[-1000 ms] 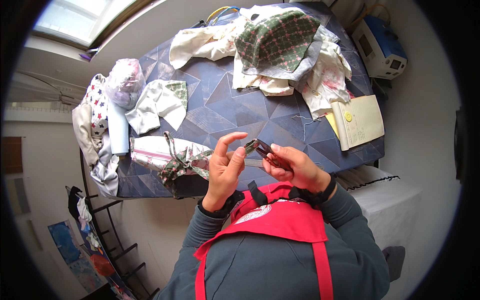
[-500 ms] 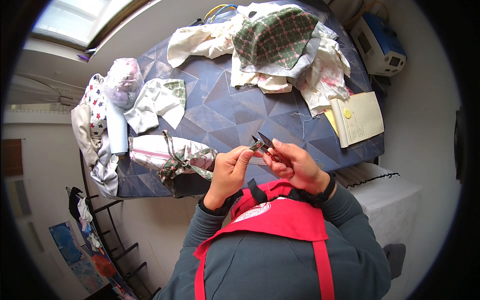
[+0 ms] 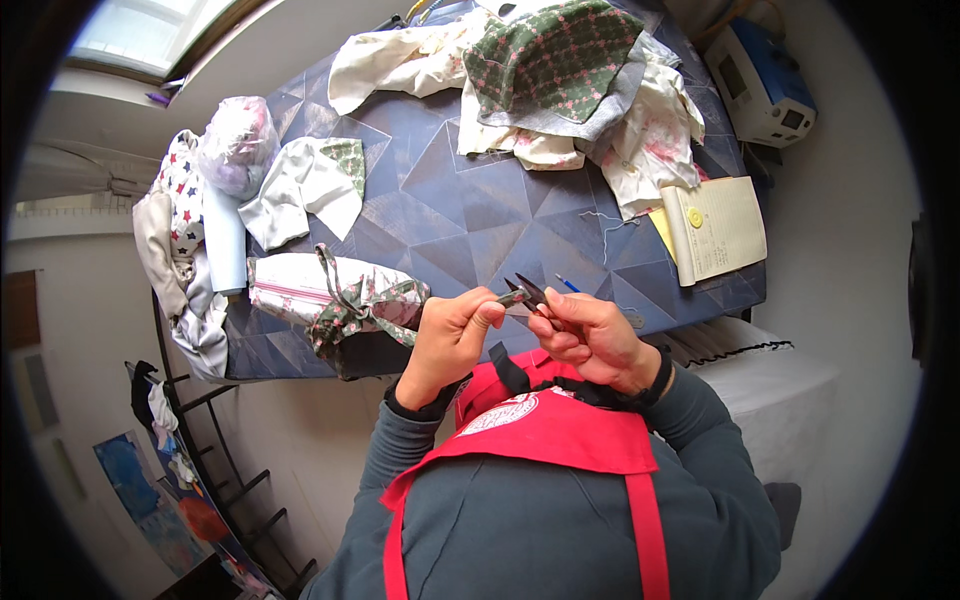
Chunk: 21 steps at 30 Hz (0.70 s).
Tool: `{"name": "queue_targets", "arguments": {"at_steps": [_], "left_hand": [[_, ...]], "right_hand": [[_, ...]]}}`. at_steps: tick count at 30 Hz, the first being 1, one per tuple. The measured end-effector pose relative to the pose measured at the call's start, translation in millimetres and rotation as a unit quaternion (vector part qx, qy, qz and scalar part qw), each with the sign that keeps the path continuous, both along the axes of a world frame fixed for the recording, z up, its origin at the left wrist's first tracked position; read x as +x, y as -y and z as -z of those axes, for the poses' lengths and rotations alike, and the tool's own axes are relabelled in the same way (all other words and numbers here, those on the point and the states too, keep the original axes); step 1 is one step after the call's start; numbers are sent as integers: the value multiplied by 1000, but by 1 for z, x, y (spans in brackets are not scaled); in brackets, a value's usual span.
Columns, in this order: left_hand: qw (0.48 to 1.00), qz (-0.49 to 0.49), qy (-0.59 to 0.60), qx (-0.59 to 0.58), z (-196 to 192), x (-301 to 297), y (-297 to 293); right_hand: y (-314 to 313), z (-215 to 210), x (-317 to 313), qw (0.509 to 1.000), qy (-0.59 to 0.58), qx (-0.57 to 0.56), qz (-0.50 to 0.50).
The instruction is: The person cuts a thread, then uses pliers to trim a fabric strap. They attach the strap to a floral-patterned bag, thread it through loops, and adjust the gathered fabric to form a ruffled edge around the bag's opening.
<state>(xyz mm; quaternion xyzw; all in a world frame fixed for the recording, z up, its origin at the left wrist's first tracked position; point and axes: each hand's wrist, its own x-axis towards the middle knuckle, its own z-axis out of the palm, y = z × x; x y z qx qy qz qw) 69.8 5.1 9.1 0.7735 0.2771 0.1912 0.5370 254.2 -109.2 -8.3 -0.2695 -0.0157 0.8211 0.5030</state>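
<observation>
My left hand point(image 3: 448, 338) pinches the end of a green floral fabric strip point(image 3: 513, 298) between thumb and fingers. Wrapped around a pair of scissors, my right hand point(image 3: 602, 345) is closed just beside it. The dark scissor blades point(image 3: 524, 287) point up and left, close against the strip's end; whether they touch the fabric I cannot tell. Left of my hands lies a white and pink floral pouch point(image 3: 285, 283) with a pink zip. A green floral tie point(image 3: 345, 322) is bunched on it and reaches toward my left hand.
On the patterned blue table point(image 3: 450, 200) lie heaped floral fabrics point(image 3: 550, 70), a notepad point(image 3: 725, 230), a white-and-green cloth piece point(image 3: 310, 195) and a blue pen-like stick point(image 3: 567, 284). A plastic bag point(image 3: 238, 145) and folded cloths point(image 3: 180, 230) sit at the left edge. A blue-and-white machine point(image 3: 765, 85) stands far right.
The view has shifted slightly, so the table's things sit higher and a little left. The blue stick now shows beyond my right hand. Both hands keep their holds near each other.
</observation>
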Motion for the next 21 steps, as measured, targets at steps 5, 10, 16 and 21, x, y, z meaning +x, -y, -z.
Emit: {"name": "queue_targets", "arguments": {"at_steps": [5,10,16,21], "left_hand": [[999,17,-1,-29,4,2,7],[1000,25,4,7,1,4,13],[1000,30,-7,-4,2,8,15],[998,54,-9,-7,7,11,13]], "right_hand": [[12,0,9,1000,23,-2,-12],[23,-3,15,998,48,-12,-26],[21,-4,19,999,13,-20,-34],[13,0,21,992,-105,-43,-56]]}}
